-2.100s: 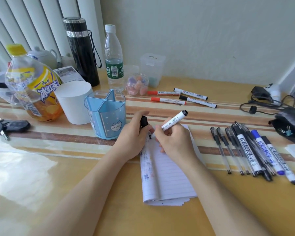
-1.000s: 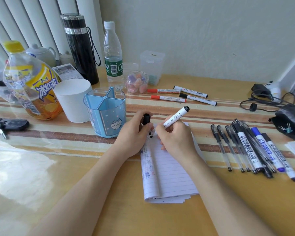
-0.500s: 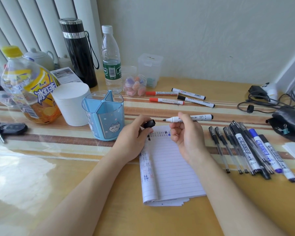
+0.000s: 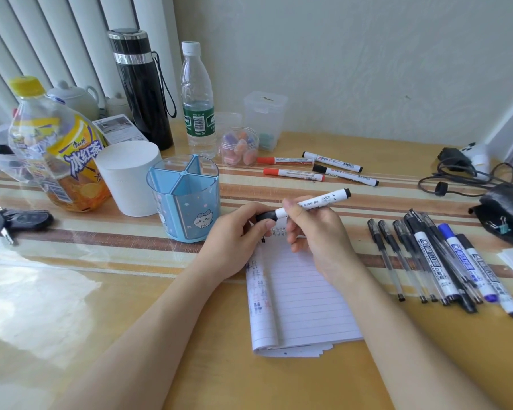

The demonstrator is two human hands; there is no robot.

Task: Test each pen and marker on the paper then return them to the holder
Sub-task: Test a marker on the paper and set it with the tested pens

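A white marker (image 4: 311, 202) with a smooth round barrel is clamped in the right hand (image 4: 317, 235) above the lined paper (image 4: 302, 297), while its black cap (image 4: 265, 216) is pinched in the grip of the left hand (image 4: 234, 241) — cap meeting barrel. The translucent blue holder (image 4: 184, 199) stands just left on the glossy bench (image 4: 71, 291).

black flask (image 4: 141, 93) | water bottle (image 4: 197, 102) | iced-tea bottle (image 4: 57, 146) | keys (image 4: 15, 221) | cables (image 4: 462, 176)
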